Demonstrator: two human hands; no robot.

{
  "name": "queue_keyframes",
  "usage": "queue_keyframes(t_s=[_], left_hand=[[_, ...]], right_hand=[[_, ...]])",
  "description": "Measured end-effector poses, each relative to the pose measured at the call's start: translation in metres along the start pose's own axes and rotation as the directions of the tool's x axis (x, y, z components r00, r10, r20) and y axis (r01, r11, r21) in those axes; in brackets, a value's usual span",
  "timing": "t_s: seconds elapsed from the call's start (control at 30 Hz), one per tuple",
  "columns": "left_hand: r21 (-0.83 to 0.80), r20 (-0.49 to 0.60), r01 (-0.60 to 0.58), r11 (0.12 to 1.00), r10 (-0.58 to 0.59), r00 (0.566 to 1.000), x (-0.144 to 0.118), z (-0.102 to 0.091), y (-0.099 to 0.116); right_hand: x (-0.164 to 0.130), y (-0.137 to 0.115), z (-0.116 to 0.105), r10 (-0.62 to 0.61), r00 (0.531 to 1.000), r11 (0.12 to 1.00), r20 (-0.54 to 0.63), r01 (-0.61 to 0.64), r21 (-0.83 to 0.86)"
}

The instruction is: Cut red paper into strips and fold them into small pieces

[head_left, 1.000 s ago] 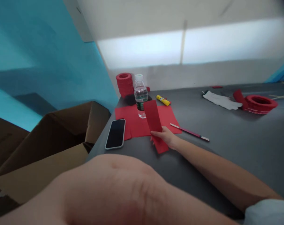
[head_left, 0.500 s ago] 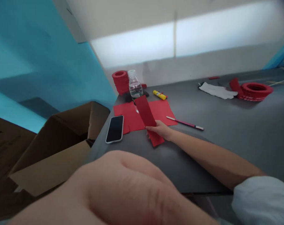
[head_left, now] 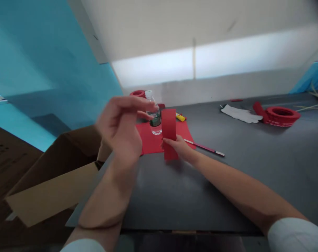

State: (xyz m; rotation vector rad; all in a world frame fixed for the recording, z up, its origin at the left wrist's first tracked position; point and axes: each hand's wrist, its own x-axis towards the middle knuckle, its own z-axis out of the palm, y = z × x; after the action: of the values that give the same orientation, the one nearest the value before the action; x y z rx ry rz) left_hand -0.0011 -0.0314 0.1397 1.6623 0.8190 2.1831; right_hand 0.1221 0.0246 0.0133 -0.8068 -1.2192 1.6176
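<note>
In my right hand is a red paper strip, held upright over the grey table with the thumb across its front. My left hand, smeared by motion, is raised in the air to the left of the strip. Its fingers are apart and curved toward the strip, with nothing visible between them. Behind the strip lies a red sheet, and a clear water bottle stands there, partly covered by the left fingertips.
A pink-and-white pen-like stick lies right of the sheet. Further back are a yellow glue stick, a white glove and a red ring-shaped roll. At the left, an open cardboard box stands beside the table.
My left hand has moved from close in front of the camera out over the table, now hiding the phone. The red strip has turned from a slant to upright.
</note>
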Motion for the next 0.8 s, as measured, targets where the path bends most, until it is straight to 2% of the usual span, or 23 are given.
queue_keyframes(t_s=[0.07,0.1,0.13,0.17,0.2,0.27,0.3,0.33,0.37,0.4,0.53,0.63,0.73,0.8], left_hand=[[0.035,0.102,0.055,0.998,-0.058,0.993,0.013,0.008,-0.05],[0.068,0.196,0.123,0.99,-0.134,0.971,0.017,0.01,-0.072],[0.092,0.231,0.164,0.982,-0.181,0.956,0.017,0.011,-0.091],[0.107,0.303,0.229,0.968,-0.251,0.919,0.014,0.012,-0.106],[0.098,0.451,0.372,0.923,-0.375,0.81,0.01,0.013,-0.116],[0.106,0.656,0.57,0.815,-0.488,0.576,-0.004,0.014,-0.123],[0.107,0.711,0.644,0.758,-0.511,0.484,-0.01,0.015,-0.123],[0.098,0.733,0.692,0.715,-0.523,0.436,-0.016,0.016,-0.122],[0.084,0.734,0.725,0.684,-0.534,0.419,-0.021,0.017,-0.121],[0.066,0.722,0.742,0.668,-0.544,0.426,-0.025,0.018,-0.12],[0.037,0.652,0.713,0.701,-0.557,0.514,-0.028,0.02,-0.124],[0.049,0.638,0.696,0.717,-0.559,0.53,-0.027,0.021,-0.125],[0.017,0.647,0.684,0.73,-0.53,0.549,-0.029,0.022,-0.123],[0.006,0.658,0.702,0.712,-0.532,0.534,-0.032,0.024,-0.122]], right_hand=[[0.006,-0.013,-0.004,-0.06,0.998,0.998,-0.009,0.059,-0.023],[0.009,-0.017,-0.006,-0.081,0.997,0.996,-0.004,0.081,-0.039],[0.011,-0.021,-0.008,-0.096,0.995,0.994,0.003,0.096,-0.055],[0.012,-0.022,-0.01,-0.103,0.995,0.992,0.013,0.103,-0.073],[0.012,-0.021,-0.012,-0.1,0.995,0.991,0.023,0.102,-0.092],[0.011,-0.015,-0.015,-0.077,0.996,0.987,0.039,0.081,-0.136],[0.01,-0.011,-0.016,-0.061,0.997,0.985,0.043,0.067,-0.161],[0.01,-0.007,-0.017,-0.049,0.998,0.981,0.045,0.056,-0.186],[0.009,-0.004,-0.018,-0.043,0.998,0.976,0.047,0.052,-0.211],[0.009,-0.003,-0.02,-0.046,0.998,0.971,0.054,0.057,-0.233],[0.01,-0.019,-0.036,-0.036,0.988,0.941,0.151,0.085,-0.329],[0.008,-0.043,-0.053,0.002,0.979,0.883,0.205,0.094,-0.459],[0.003,-0.065,-0.061,-0.15,0.981,0.715,0.126,0.195,-0.671],[-0.001,-0.076,-0.059,-0.305,0.951,0.65,0.048,0.245,-0.72]])
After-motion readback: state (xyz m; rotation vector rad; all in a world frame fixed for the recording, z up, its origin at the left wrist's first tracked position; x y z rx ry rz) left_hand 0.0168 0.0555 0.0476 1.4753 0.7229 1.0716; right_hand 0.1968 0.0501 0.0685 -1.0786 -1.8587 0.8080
